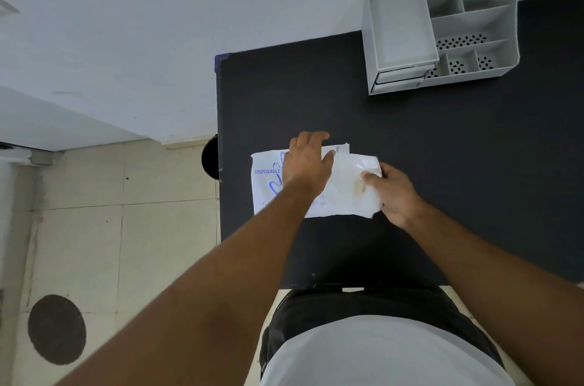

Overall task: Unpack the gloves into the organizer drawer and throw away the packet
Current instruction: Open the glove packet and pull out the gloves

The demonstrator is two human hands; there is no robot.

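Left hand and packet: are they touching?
Touching. The head view shows the left hand resting on the packet, covering part of its blue print, with the thumb lying on the white surface.

A black table (442, 164) stands against a white wall (158, 22) over beige floor tiles (94, 227).

Office-like room: desk organizer (403, 22) on black table (442, 148) (tiled floor (94, 227)).
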